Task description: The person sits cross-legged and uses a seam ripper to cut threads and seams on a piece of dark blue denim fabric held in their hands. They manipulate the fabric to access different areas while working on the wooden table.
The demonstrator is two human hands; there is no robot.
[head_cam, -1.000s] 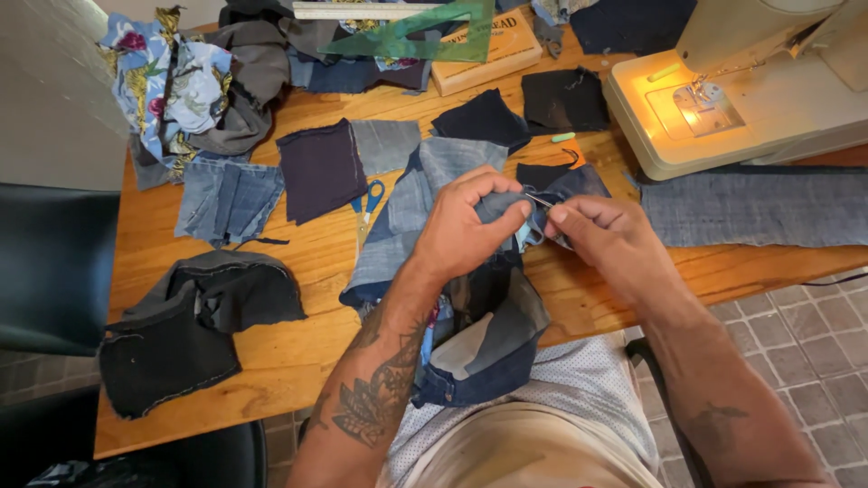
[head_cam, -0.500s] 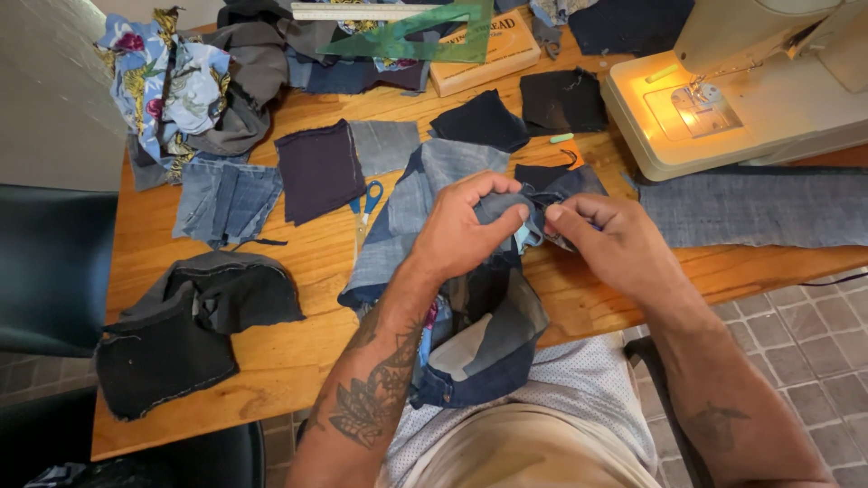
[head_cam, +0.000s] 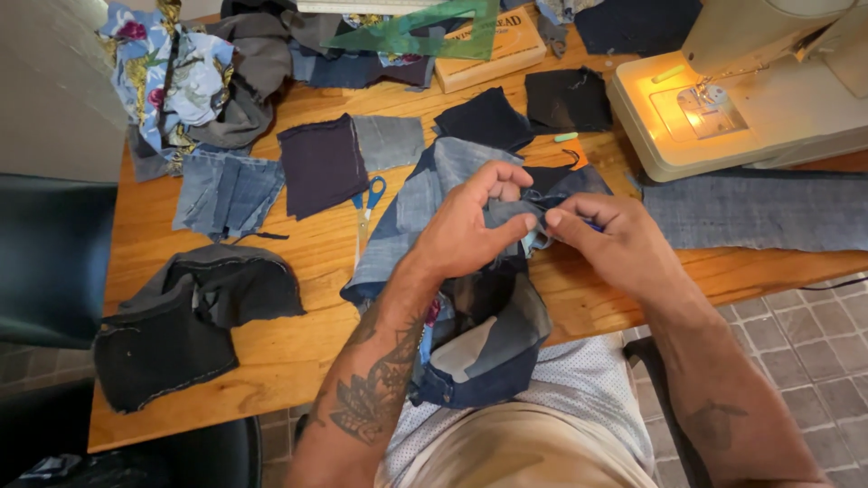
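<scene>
Patchwork denim piece (head_cam: pixel 479 307) draped from counter (head_cam: pixel 298 334) edge into lap, kept taut for close work | left hand (head_cam: pixel 466 237) clamped on its bunched fold | right hand (head_cam: pixel 615 244) pinched together at the same fold | scissors (head_cam: pixel 366 210) laid near left

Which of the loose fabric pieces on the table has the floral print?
The light blue flowered cloth bunched at the far left corner of the wooden table. The other pieces are plain denim, grey or dark; it lies well away from both hands.

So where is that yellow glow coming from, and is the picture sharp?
Head view: the glow comes from the sewing machine lamp, lighting its own bed; the hands and patchwork denim look sharp; the table edges bow slightly, suggesting wide-angle distortion.
</scene>
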